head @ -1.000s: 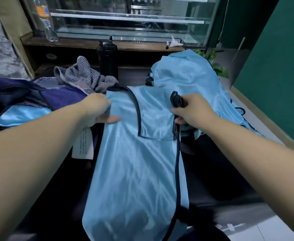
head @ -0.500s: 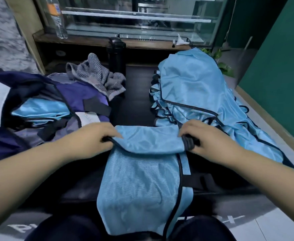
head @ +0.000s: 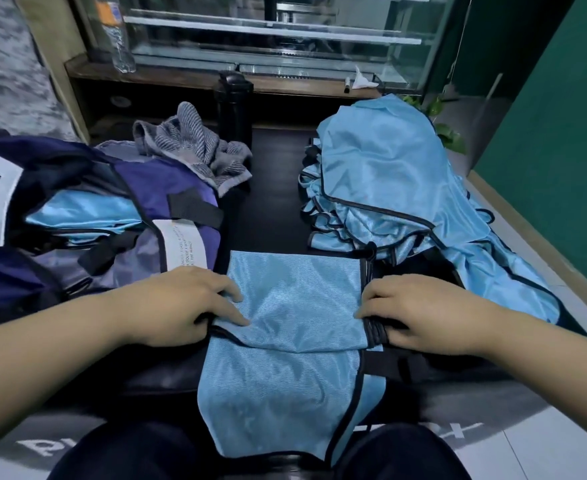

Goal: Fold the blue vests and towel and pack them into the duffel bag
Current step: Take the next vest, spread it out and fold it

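Observation:
A light blue vest (head: 295, 306) with black trim lies on the dark surface in front of me, its upper part folded down over the lower part. My left hand (head: 177, 303) pinches the left edge of the folded flap. At the flap's right edge my right hand (head: 420, 310) grips the bunched black trim. The open purple duffel bag (head: 139, 181) sits at the left with folded blue vests (head: 84, 213) inside. A grey striped towel (head: 188, 143) lies crumpled behind the bag. A pile of unfolded blue vests (head: 382, 168) lies at the right.
A black flask (head: 235, 105) stands behind the towel. A water bottle (head: 115, 32) stands on the wooden ledge of a glass display case. A green wall (head: 545, 116) and a leafy plant (head: 448, 133) bound the right side. My knees are at the bottom edge.
Both hands brought the vest's top edge down from a raised position and folded it over the lower part. The hands now lie low on the surface at the flap's sides.

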Tool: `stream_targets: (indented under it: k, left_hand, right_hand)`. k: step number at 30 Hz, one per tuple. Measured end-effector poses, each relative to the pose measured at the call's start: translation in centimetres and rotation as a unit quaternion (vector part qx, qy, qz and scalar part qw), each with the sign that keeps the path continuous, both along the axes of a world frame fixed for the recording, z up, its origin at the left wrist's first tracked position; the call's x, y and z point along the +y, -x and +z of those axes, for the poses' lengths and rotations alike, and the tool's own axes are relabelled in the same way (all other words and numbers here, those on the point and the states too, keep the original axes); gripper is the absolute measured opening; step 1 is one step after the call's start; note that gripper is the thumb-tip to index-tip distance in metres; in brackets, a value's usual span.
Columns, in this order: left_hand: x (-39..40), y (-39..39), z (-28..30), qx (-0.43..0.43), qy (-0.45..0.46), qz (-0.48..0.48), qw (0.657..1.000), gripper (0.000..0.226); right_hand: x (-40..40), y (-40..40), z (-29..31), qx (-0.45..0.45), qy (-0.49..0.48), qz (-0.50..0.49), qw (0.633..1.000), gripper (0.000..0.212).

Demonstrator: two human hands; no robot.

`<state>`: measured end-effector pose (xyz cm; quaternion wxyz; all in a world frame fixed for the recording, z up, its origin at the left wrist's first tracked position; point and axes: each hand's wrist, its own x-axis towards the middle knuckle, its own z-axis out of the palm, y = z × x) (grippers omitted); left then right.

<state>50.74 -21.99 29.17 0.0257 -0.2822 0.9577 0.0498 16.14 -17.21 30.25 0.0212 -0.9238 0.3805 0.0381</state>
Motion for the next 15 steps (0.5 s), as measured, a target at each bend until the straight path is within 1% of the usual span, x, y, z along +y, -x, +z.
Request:
stream_targets:
  k: [2, 3, 4, 6, 8, 9, 11, 13, 15]
  left_hand:
    - [-0.7, 0.1, 0.1, -0.005, -0.053, 0.042, 0.998, 0.058]
    - [-1.0, 0.3, 0.4, -0.002, -0.083, 0.061, 0.995, 0.057]
    - [-1.5, 0.7, 0.6, 0.015, -0.092, 0.076, 0.993, 0.054]
    - [-2.8, 1.6, 0.8, 0.080, -0.066, 0.104, 0.989, 0.047]
    - [-4.4, 2.7, 0.6, 0.102, -0.030, 0.151, 0.983, 0.034]
    - [-5.1, 3.3, 0.5, 0.087, -0.017, 0.186, 0.978, 0.032]
    - [-6.4, 4.6, 0.4, 0.028, -0.033, 0.242, 0.969, 0.035]
    - [-7.4, 5.7, 0.5, -0.038, -0.068, 0.253, 0.964, 0.034]
    - [-8.0, 6.5, 0.5, -0.104, -0.087, 0.256, 0.957, 0.032]
  right_hand:
    - [-0.1, -0.4, 0.8, -0.033, -0.023, -0.020, 0.999, 0.048]
    - [-0.3, -0.6, 1.2, -0.062, -0.030, -0.040, 0.997, 0.051]
    - [-0.8, -1.0, 1.6, -0.091, -0.031, -0.061, 0.993, 0.051]
    - [-2.2, -1.9, 2.0, -0.133, -0.002, -0.104, 0.986, 0.039]
    - [-4.2, -2.8, 2.0, -0.145, 0.006, -0.167, 0.975, 0.026]
    - [-5.0, -3.3, 2.1, -0.135, -0.019, -0.202, 0.970, 0.026]
    - [-6.7, -3.9, 2.4, -0.090, -0.108, -0.252, 0.957, 0.035]
    - [-7.9, -4.2, 3.0, -0.014, -0.189, -0.273, 0.943, 0.040]
    - [-8.8, -4.4, 3.5, 0.055, -0.239, -0.283, 0.927, 0.046]
